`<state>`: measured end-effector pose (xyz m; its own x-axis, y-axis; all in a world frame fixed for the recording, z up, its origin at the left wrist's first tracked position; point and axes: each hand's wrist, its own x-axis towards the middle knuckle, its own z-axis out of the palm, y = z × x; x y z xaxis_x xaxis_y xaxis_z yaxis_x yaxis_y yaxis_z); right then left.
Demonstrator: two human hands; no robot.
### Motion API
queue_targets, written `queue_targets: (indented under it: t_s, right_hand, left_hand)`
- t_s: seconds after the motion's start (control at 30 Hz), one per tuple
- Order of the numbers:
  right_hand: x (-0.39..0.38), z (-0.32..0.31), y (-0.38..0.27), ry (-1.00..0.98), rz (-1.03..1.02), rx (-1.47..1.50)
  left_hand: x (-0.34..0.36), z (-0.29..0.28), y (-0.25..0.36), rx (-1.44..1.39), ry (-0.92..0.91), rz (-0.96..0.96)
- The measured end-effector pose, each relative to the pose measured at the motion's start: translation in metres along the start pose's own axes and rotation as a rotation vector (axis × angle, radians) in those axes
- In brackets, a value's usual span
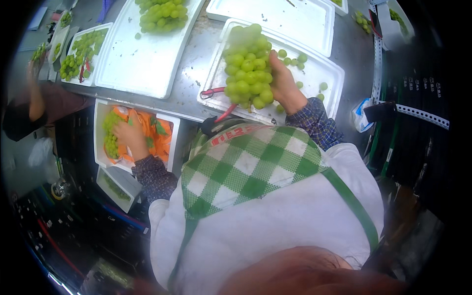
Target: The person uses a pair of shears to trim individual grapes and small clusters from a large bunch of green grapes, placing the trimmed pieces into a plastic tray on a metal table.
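My right hand (pixel 284 84) is closed on the side of a large bunch of green grapes (pixel 248 69), holding it above a white foam tray (pixel 327 101). Several loose grapes (pixel 301 59) lie in that tray. Red-handled scissors (pixel 226 113) show at the tray's near edge, partly under the bunch. Down to the left, my left hand (pixel 131 135) reaches into a white foam box (pixel 101 152) lined with orange wrapping (pixel 160 142). Its fingers curl onto another bunch of green grapes (pixel 111 132); the fingertips are partly hidden.
On the metal table (pixel 189 83) a long white tray (pixel 135 64) carries a bunch at its far end. Another white tray (pixel 275 19) lies beyond mine. A smaller foam box (pixel 118 189) sits below the lined one. At far left, a co-worker's arm (pixel 34 93) holds grapes.
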<state>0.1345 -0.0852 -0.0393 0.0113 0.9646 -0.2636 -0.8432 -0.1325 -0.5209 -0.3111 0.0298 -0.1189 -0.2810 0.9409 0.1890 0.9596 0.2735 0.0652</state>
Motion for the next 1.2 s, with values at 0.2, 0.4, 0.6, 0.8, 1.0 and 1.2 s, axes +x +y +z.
queue_targets:
  t_s: [0.2,0.4,0.6,0.8,1.0,1.2]
  right_hand:
    - [-0.002,0.016,0.0,0.006,-0.025,-0.337]
    - [-0.023,0.037,-0.022,0.078,-0.018,-0.722]
    - [-0.028,0.032,-0.033,0.009,-0.072,-0.591]
    - [-0.011,0.013,-0.029,0.158,-0.102,-0.618]
    - [0.01,-0.008,-0.026,-0.103,-0.058,-0.183]
    - [0.037,-0.044,-0.052,-0.356,-0.045,0.535]
  left_hand:
    - [-0.041,-0.108,0.16,-1.276,-0.747,0.511]
    - [-0.094,-0.096,0.234,-1.861,-1.534,0.016]
    - [-0.087,-0.086,0.241,-2.058,-1.683,-0.275]
    - [-0.078,-0.096,0.255,-1.939,-1.579,-0.029]
    - [-0.074,-0.126,0.295,-1.646,-1.395,0.411]
    - [-0.064,-0.142,0.298,-1.391,-1.274,0.695]
